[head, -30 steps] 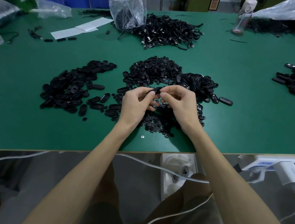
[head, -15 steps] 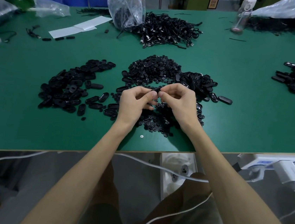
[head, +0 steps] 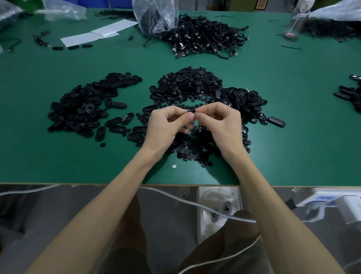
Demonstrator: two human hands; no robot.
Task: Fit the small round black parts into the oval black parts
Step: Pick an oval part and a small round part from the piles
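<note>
Both hands are up over the near side of the heap of small round black parts (head: pixel 189 86), and the action sits right between the fingertips. One oval black part (head: pixel 192 110) shows edge-on, tilted and poking up where the left hand (head: pixel 164 128) and the right hand (head: pixel 221 128) meet. The left thumb and forefinger pinch its near end and the right thumb and forefinger pinch the other. The remaining fingers of both hands are curled in under the palms. Whether a round part is already seated in it, I cannot tell, as the fingers cover that face. On the count, that is two hands on one oval part. The round-part heap itself is far too dense to count. To the left of that heap lies one broad spread of oval parts (head: pixel 88 106), and against its right side is a second cluster of ovals (head: pixel 246 99). One lone oval (head: pixel 277 121) sits just past that cluster's outer edge. Behind the heap there is one tangled pile of black cables (head: pixel 209 36), with one clear plastic bag (head: pixel 153 7) touching it. Near of the heap, a single small screw (head: pixel 173 166) lies on the green table (head: pixel 286 149).
</note>
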